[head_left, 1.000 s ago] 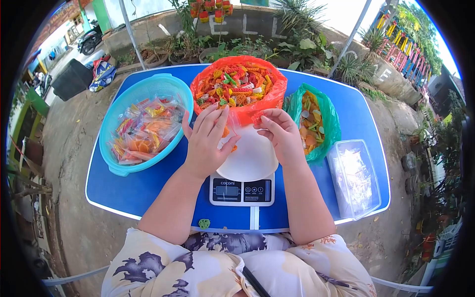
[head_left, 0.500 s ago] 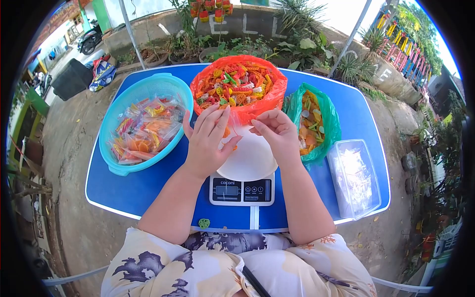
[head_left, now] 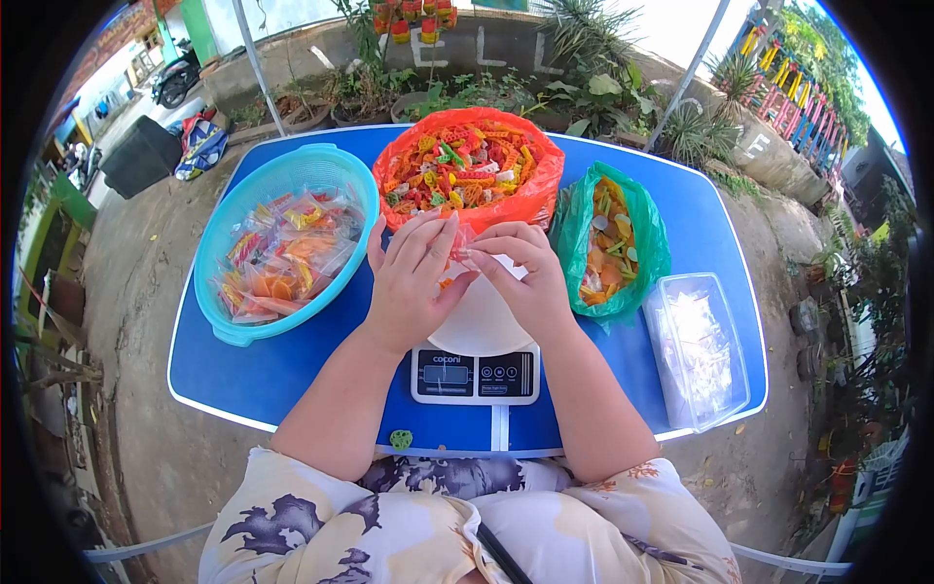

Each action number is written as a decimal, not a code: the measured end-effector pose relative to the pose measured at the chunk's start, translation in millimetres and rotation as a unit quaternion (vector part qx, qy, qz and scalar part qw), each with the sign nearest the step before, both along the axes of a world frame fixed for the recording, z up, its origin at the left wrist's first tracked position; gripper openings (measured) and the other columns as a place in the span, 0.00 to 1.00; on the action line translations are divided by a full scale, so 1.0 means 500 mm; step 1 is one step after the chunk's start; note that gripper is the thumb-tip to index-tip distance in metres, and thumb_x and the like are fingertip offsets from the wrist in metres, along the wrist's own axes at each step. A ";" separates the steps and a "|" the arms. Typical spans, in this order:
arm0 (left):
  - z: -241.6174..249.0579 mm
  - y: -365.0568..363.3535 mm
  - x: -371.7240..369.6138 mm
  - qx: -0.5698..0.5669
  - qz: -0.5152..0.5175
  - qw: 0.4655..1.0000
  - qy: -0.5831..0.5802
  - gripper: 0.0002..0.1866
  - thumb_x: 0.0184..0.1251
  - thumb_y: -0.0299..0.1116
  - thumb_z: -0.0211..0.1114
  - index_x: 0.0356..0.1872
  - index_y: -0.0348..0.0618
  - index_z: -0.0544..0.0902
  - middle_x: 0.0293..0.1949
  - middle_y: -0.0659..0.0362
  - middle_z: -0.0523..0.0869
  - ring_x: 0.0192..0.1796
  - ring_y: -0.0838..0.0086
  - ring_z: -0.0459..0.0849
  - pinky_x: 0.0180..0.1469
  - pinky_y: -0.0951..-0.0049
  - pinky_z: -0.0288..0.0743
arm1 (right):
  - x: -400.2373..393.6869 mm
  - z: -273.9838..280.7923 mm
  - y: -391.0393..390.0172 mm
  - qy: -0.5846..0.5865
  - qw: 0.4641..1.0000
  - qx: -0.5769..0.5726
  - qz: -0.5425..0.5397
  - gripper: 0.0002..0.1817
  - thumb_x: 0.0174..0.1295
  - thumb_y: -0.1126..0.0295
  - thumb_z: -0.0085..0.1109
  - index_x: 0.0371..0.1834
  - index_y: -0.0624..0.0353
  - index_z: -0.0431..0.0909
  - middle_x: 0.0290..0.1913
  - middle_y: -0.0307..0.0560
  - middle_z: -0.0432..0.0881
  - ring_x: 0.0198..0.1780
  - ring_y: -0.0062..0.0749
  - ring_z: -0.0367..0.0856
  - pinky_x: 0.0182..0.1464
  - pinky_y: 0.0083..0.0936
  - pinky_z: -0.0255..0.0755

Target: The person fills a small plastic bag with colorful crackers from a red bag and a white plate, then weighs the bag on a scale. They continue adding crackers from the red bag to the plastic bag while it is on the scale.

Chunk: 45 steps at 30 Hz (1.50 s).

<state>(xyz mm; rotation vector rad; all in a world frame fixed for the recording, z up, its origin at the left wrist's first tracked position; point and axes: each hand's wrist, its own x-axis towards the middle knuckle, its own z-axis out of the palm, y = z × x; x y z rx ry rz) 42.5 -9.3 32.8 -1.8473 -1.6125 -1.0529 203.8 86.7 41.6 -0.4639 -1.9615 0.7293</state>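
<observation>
Between my hands, above the white bowl, is a small clear plastic bag with orange snack pieces in it. My left hand is curled around the bag and partly hides it. At the bag's right edge, my right hand is closed in a pinch of thumb and fingers. The bowl rests on a white digital kitchen scale with a black panel. Just behind my hands stands a red plastic bag full of colourful snack pieces.
A turquoise basket with several filled packets stands at the left. Right of the bowl is a green plastic bag of yellow-orange snacks. A clear container of plastic bags is at the right edge. One green piece lies near the blue table's front edge.
My right hand has moved left and closer to my left hand, and its fingers now meet the small plastic bag's edge. My left hand stays nearly in place.
</observation>
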 end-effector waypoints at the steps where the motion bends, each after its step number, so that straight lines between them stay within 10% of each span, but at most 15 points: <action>1: 0.001 0.000 -0.001 0.004 0.003 1.000 -0.001 0.37 0.56 0.40 0.79 0.68 0.41 0.78 0.61 0.57 0.81 0.69 0.64 0.77 0.78 0.48 0.48 | -0.005 -0.002 0.002 0.014 0.998 0.062 -0.001 0.08 0.61 0.71 0.72 0.43 0.54 0.89 0.41 0.38 0.84 0.43 0.28 0.78 0.43 0.24 0.70; 7: 0.000 0.001 -0.021 0.025 0.022 0.999 -0.039 0.37 0.58 0.41 0.77 0.69 0.39 0.77 0.61 0.56 0.81 0.67 0.63 0.77 0.77 0.50 0.49 | 0.006 0.014 -0.007 -0.076 0.987 -0.141 -0.030 0.09 0.60 0.70 0.70 0.44 0.52 0.89 0.44 0.40 0.83 0.54 0.34 0.78 0.55 0.34 0.72; 13: -0.007 0.005 -0.028 0.029 0.023 0.998 -0.052 0.38 0.59 0.41 0.77 0.70 0.39 0.76 0.62 0.55 0.80 0.67 0.62 0.77 0.77 0.50 0.50 | -0.003 -0.014 -0.034 -0.230 0.951 0.205 0.001 0.12 0.56 0.68 0.72 0.44 0.51 0.89 0.41 0.41 0.84 0.49 0.42 0.82 0.50 0.36 0.77; 16: -0.006 0.005 -0.028 0.029 0.021 0.998 -0.051 0.37 0.59 0.41 0.77 0.70 0.39 0.76 0.62 0.55 0.80 0.67 0.62 0.77 0.77 0.50 0.51 | -0.006 -0.015 -0.012 -0.177 0.979 0.096 0.042 0.13 0.60 0.68 0.72 0.47 0.54 0.88 0.40 0.41 0.86 0.44 0.37 0.85 0.50 0.31 0.77; 19: -0.006 0.003 -0.027 0.025 0.021 0.998 -0.049 0.37 0.59 0.41 0.77 0.69 0.39 0.76 0.62 0.54 0.80 0.67 0.62 0.77 0.77 0.50 0.52 | 0.005 0.019 -0.015 -0.104 0.963 -0.245 0.046 0.13 0.66 0.71 0.69 0.52 0.60 0.85 0.45 0.41 0.88 0.46 0.27 0.84 0.51 0.27 0.76; 27: -0.006 0.003 -0.020 0.015 -0.007 0.999 -0.037 0.36 0.59 0.41 0.77 0.68 0.39 0.77 0.62 0.54 0.80 0.66 0.60 0.78 0.74 0.50 0.57 | 0.018 -0.003 0.023 0.157 0.847 -0.486 0.146 0.14 0.74 0.69 0.61 0.58 0.63 0.82 0.47 0.43 0.88 0.47 0.25 0.86 0.53 0.24 0.79; 33: -0.005 0.005 -0.020 0.009 -0.026 0.999 -0.020 0.37 0.58 0.41 0.77 0.68 0.37 0.76 0.61 0.51 0.80 0.65 0.58 0.77 0.73 0.51 0.62 | 0.020 -0.009 0.024 0.216 0.804 -0.516 0.200 0.11 0.74 0.66 0.62 0.52 0.61 0.84 0.44 0.40 0.87 0.46 0.22 0.84 0.50 0.22 0.77; 45: 0.001 0.002 -0.014 0.003 -0.045 0.999 -0.024 0.38 0.57 0.41 0.78 0.68 0.37 0.77 0.61 0.51 0.80 0.65 0.58 0.77 0.73 0.52 0.63 | 0.020 -0.003 0.021 0.029 0.949 -0.276 0.147 0.10 0.74 0.68 0.61 0.51 0.62 0.85 0.52 0.39 0.82 0.56 0.23 0.78 0.59 0.22 0.71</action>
